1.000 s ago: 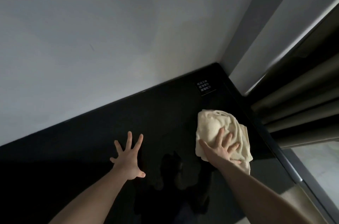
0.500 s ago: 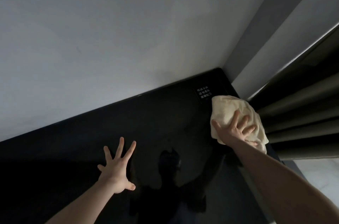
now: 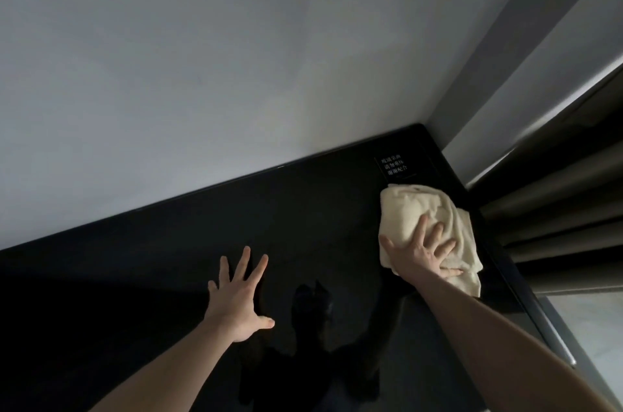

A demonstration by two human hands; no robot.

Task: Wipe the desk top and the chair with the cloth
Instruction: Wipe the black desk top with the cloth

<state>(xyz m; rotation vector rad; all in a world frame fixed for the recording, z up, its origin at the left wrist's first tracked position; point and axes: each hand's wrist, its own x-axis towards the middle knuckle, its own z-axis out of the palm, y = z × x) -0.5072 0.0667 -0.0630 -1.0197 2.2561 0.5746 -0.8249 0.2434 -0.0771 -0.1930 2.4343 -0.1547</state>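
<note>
Right hand [image 3: 419,254]: we see fingers spread flat, pressing the cloth [image 3: 424,222] — gripping nothing.
Cloth: near the desk top [image 3: 202,236]'s far right corner, beside a label [image 3: 394,166].
Left hand [image 3: 237,298]: splayed flat on the desk top — empty.

Only one piece of text in view: small black label [image 3: 394,167] with three short lines of white Chinese characters, lying flat on the glossy black desk top [image 3: 236,229] near its far right corner, just beyond the far edge of the cream cloth [image 3: 418,219]. Characters too small and blurred to read with any certainty. No brand marks, numbers or other signs legible anywhere else: none on the cloth, the wall or the curtain.
</note>
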